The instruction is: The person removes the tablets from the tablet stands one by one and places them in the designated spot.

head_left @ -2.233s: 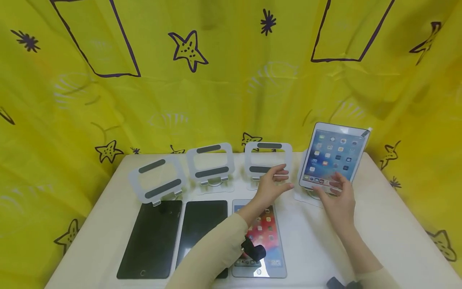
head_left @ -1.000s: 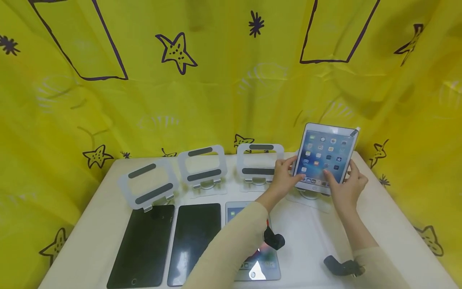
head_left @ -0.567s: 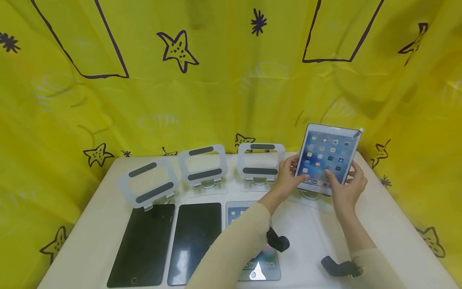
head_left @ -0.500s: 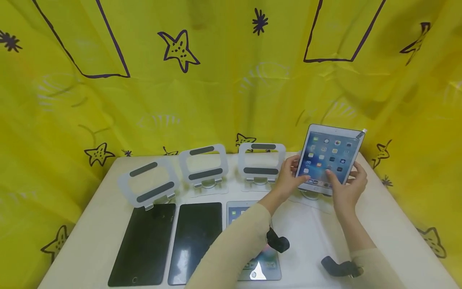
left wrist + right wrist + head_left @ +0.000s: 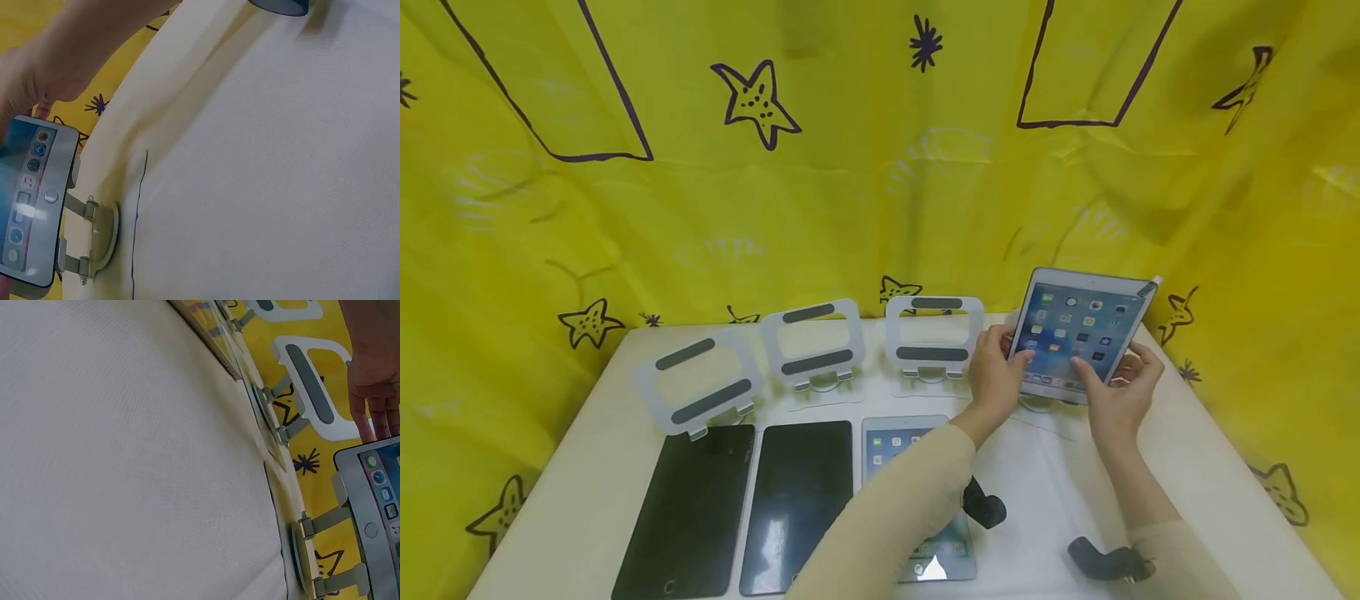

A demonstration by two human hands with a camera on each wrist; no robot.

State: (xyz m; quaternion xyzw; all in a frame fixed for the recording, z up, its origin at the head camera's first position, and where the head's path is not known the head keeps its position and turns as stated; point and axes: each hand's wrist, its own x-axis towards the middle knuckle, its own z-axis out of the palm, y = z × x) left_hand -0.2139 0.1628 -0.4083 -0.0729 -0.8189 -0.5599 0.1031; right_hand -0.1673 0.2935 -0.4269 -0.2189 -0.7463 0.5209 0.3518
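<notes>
A lit white tablet [image 5: 1078, 333] leans on a stand at the back right of the white table [image 5: 1195, 467]. My left hand [image 5: 1011, 348] grips its left edge, thumb on the front. On the lower right side my right hand [image 5: 1112, 364] holds it, thumb on the screen and fingers curled behind the edge. The left wrist view shows the tablet [image 5: 31, 200] on its folding stand [image 5: 94, 234]. In the right wrist view the tablet [image 5: 381, 506] sits on the stand [image 5: 319, 550], with the left hand's fingers [image 5: 375, 406] above it.
Three empty white stands [image 5: 696, 383] [image 5: 814, 346] [image 5: 934, 337] line the back of the table. In front lie two dark tablets [image 5: 681, 512] [image 5: 793, 504] and a lit one [image 5: 895, 450], partly under my left forearm. Yellow patterned cloth [image 5: 850, 167] hangs all around.
Both hands moved from in front of the stand onto the lit tablet's edges. The tablet now leans back a little flatter than half a second ago.
</notes>
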